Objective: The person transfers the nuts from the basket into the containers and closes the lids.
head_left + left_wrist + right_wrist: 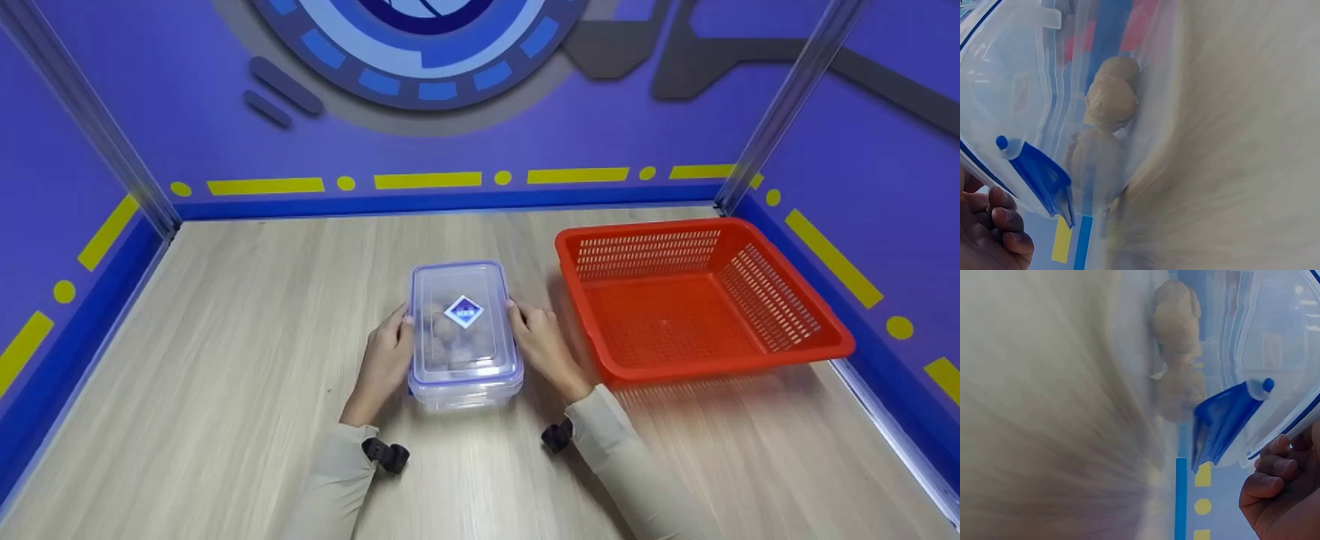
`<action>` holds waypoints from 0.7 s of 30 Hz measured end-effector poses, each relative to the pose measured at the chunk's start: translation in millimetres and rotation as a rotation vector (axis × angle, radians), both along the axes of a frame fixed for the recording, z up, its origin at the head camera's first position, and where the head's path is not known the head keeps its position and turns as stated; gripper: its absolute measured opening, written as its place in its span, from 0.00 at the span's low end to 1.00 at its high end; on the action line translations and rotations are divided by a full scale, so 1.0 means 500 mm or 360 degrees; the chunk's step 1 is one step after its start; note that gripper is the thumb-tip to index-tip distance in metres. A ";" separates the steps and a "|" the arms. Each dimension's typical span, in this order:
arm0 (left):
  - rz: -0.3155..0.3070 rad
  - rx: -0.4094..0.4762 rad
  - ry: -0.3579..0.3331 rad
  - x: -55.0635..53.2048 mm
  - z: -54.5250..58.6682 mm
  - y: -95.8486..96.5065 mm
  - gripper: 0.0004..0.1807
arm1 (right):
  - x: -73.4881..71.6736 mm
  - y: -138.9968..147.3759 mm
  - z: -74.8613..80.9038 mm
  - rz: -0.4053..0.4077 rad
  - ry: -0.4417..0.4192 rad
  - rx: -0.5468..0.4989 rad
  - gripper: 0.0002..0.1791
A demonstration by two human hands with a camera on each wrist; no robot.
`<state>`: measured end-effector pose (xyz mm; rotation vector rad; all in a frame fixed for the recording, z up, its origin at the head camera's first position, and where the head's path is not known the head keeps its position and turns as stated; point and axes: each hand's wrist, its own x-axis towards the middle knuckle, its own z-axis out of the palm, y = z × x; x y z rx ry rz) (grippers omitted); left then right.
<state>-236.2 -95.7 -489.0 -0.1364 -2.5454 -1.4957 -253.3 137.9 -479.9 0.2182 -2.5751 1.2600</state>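
Note:
A clear plastic food container [465, 399] stands on the table in front of me. Its blue-edged lid [450, 281] carries a diamond-shaped sticker [464, 311] and lies over the box. Through the wall show several round, tan, lumpy pieces [1111, 101]. My left hand [388, 352] grips the lid's left edge, thumb on top. On the opposite side my right hand [545, 341] holds the lid's right edge. Both wrist views show curled fingers at the blue rim, with a blue latch [1041, 177] sticking out close by; its counterpart latch [1227, 424] does likewise.
To the right of the container sits a red plastic basket [667, 307] with slotted walls. Blue-purple panels [450, 154] with yellow marks enclose the wood-grain table [247, 360] at the back and on both sides. Metal posts [787, 112] stand at the back corners.

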 end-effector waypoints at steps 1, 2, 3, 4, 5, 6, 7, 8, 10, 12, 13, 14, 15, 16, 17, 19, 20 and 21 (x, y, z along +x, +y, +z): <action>-0.0001 -0.0001 -0.0005 0.000 -0.002 0.000 0.24 | 0.000 0.000 -0.002 0.0000 0.0000 0.0003 0.20; -0.0005 -0.0001 -0.0006 0.000 -0.004 0.000 0.24 | 0.000 0.000 -0.005 -0.0002 0.0008 0.0009 0.20; -0.0009 0.0001 -0.0013 0.000 -0.005 0.000 0.24 | 0.001 0.000 -0.008 0.0001 0.0012 0.0011 0.20; -0.0014 0.0003 -0.0020 0.000 -0.006 0.000 0.24 | 0.000 0.000 -0.011 0.0006 0.0013 0.0015 0.19; -0.0016 0.0008 -0.0027 0.000 -0.007 0.000 0.24 | 0.000 0.000 -0.013 0.0009 0.0017 0.0018 0.19; -0.0019 0.0015 -0.0033 0.000 -0.008 0.000 0.24 | 0.000 0.000 -0.015 0.0013 0.0021 0.0021 0.19; -0.0021 0.0019 -0.0041 0.000 -0.008 0.000 0.25 | 0.000 0.001 -0.017 0.0014 0.0024 0.0022 0.19; -0.0024 0.0022 -0.0047 0.000 -0.009 0.000 0.25 | -0.001 0.001 -0.019 0.0019 0.0024 0.0022 0.20; -0.0027 0.0028 -0.0059 0.001 -0.010 0.000 0.25 | 0.000 0.001 -0.022 0.0033 0.0020 0.0010 0.21; -0.0027 0.0030 -0.0059 0.002 -0.012 0.000 0.26 | 0.002 0.001 -0.021 0.0043 0.0011 0.0002 0.22; -0.0027 0.0027 -0.0056 0.003 -0.013 -0.001 0.26 | 0.002 0.001 -0.022 0.0047 0.0010 0.0013 0.23; -0.0024 0.0027 -0.0054 0.003 -0.013 -0.001 0.26 | 0.003 0.001 -0.022 0.0049 0.0009 0.0023 0.23; -0.0021 0.0024 -0.0051 0.004 -0.014 -0.001 0.26 | 0.004 0.000 -0.021 0.0045 0.0007 0.0039 0.23; -0.0019 0.0022 -0.0052 0.005 -0.014 -0.001 0.25 | 0.005 0.000 -0.021 0.0038 0.0007 0.0061 0.23; -0.0018 0.0017 -0.0052 0.006 -0.015 -0.002 0.25 | 0.005 0.000 -0.021 0.0032 0.0007 0.0088 0.23; -0.0017 -0.0001 -0.0055 0.006 -0.015 -0.002 0.25 | 0.006 -0.001 -0.022 0.0018 -0.0008 0.0112 0.23; -0.0015 -0.0006 -0.0058 0.006 -0.016 -0.002 0.25 | 0.007 -0.002 -0.023 0.0015 -0.0021 0.0110 0.24; -0.0019 -0.0013 -0.0061 0.006 -0.016 -0.003 0.25 | 0.007 -0.002 -0.024 0.0013 -0.0035 0.0106 0.24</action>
